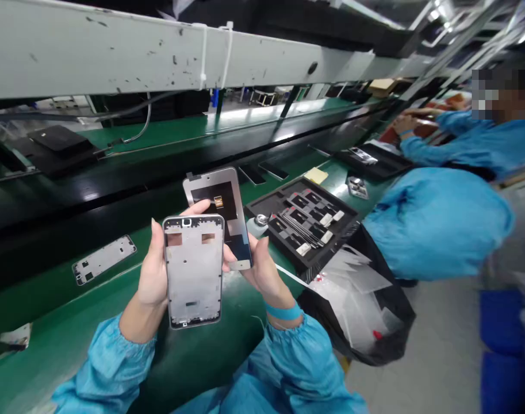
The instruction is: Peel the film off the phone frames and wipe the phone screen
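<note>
Here, phone frame (195,276) inside left grip (153,273).

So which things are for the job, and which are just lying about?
Likely for the job:
phone frame, in the left hand
phone screen, in the right hand
another frame
tray of parts

Maybe just lying about:
yellow pad
black bag of clear sheets
bottle
</note>
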`<state>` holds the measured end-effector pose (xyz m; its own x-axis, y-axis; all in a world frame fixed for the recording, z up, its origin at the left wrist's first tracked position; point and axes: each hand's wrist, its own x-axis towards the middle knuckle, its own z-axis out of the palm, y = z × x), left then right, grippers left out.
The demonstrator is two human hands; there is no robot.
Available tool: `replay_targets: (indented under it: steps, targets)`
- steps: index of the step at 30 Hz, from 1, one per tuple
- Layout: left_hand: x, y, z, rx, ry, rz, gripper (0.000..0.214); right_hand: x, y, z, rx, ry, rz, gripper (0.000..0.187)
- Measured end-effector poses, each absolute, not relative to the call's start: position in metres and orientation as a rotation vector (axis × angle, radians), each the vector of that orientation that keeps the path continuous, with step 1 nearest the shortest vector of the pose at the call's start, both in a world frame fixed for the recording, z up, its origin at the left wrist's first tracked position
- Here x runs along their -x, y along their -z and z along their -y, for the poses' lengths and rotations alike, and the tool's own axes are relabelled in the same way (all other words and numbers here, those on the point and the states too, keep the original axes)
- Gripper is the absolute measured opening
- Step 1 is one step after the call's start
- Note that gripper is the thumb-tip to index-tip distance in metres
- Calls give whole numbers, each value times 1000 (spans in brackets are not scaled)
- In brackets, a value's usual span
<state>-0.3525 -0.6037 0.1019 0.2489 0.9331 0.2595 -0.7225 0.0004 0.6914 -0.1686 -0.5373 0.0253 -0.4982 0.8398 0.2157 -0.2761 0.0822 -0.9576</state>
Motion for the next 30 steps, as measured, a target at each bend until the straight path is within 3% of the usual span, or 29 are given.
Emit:
replay_targets:
  steps: [3,7,12,23,30]
  targets:
    - [346,-105,609,-850,-1320,-292,79,168,-53,555,492,-1611,1482,59]
    - [343,-113,619,-758,-1417,-261,65,164,-54,566,497,-1650,1218,53]
    - [341,-122,634,-698,-1341,-206,63,149,-51,573,528,-1665,1039,71]
    - [337,-117,628,-766,-1437,-176,57,93,-44,584,616,-1141,1817,58]
    - [336,-99,595,-841,-1786,-426,61,91,-77,584,618,-700,2148,69]
